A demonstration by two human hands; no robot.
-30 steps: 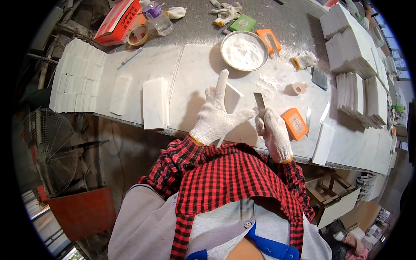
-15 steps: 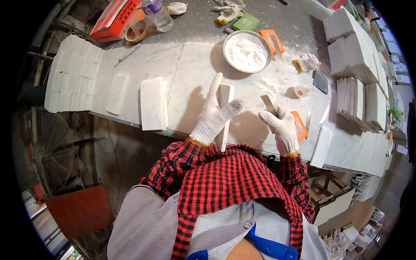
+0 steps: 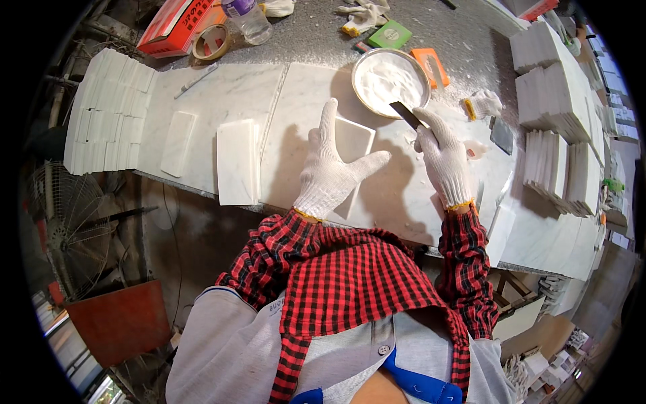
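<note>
The surface (image 3: 249, 87) is flanked by slab stacks (image 3: 553, 94); a bowl (image 3: 358, 101) is set beyond. A white slab (image 3: 355, 140) is clasped by the left grip (image 3: 326, 168), thumb splayed; a blade (image 3: 405, 114) is clasped by the right grip (image 3: 444, 158).

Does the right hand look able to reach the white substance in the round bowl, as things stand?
Probably yes: the right hand holds a flat dark blade whose tip appears over the near rim of the bowl, and nothing visible stands between it and the white substance.
</note>
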